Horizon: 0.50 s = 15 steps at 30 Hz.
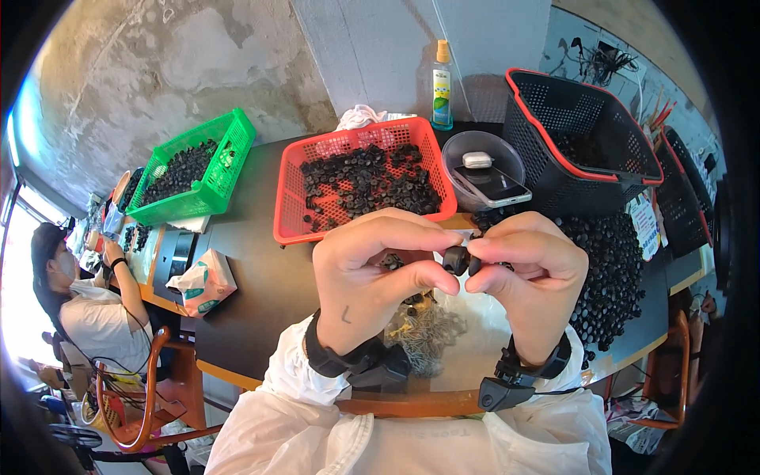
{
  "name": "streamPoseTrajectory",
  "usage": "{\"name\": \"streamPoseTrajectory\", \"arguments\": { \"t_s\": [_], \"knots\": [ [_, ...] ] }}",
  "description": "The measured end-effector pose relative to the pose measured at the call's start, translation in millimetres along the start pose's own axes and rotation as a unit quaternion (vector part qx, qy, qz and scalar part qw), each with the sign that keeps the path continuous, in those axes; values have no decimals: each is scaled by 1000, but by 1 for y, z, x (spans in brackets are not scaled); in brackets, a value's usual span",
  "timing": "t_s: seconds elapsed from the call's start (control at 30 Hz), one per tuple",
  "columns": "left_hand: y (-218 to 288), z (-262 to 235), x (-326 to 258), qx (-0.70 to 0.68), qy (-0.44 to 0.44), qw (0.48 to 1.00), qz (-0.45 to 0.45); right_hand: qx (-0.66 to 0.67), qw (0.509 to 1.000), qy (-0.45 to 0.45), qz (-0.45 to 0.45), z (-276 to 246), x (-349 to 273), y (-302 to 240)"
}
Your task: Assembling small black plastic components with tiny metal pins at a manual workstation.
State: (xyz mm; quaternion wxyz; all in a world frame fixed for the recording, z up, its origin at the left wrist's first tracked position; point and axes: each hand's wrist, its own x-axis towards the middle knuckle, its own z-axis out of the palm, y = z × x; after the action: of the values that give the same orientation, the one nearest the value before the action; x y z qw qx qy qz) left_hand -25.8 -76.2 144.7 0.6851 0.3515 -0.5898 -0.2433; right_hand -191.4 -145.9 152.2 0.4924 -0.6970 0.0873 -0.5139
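Above the table, my left hand (pixel 360 277) is closed, pinching a small round black part (pixel 455 260) between thumb and forefinger. My right hand (pixel 542 273) is closed too, its thumb and finger gripping a second small black piece (pixel 474 264) right against the first. I cannot tell whether the two are joined. Below the hands lies a tangle of thin pale strands (pixel 427 336) with a few dark bits, partly hidden by my hands. Beyond them stands a red basket (pixel 285 198) of many small black parts.
A heap of black parts (pixel 606 277) spreads at right, below a black basket (pixel 546 150). A clear bowl (pixel 455 146) holds a phone (pixel 495 184) and white case (pixel 476 160); behind is a spray bottle (pixel 442 87). Leftward are a green basket (pixel 229 170), tissue pack (pixel 207 281) and seated person (pixel 95 317).
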Motion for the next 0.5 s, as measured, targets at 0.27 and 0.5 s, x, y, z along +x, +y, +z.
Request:
{"name": "streamPoseTrajectory", "arguments": {
  "t_s": [0.27, 0.5],
  "knots": [
    [0, 3, -4, -53, 13, 998, -37, -47, 999, -2, -23, -2, -1, -4],
    [0, 0, -1, 11, 5, 1000, -11, -77, 997, -6, -21, -3, 2, -4]
  ]
}}
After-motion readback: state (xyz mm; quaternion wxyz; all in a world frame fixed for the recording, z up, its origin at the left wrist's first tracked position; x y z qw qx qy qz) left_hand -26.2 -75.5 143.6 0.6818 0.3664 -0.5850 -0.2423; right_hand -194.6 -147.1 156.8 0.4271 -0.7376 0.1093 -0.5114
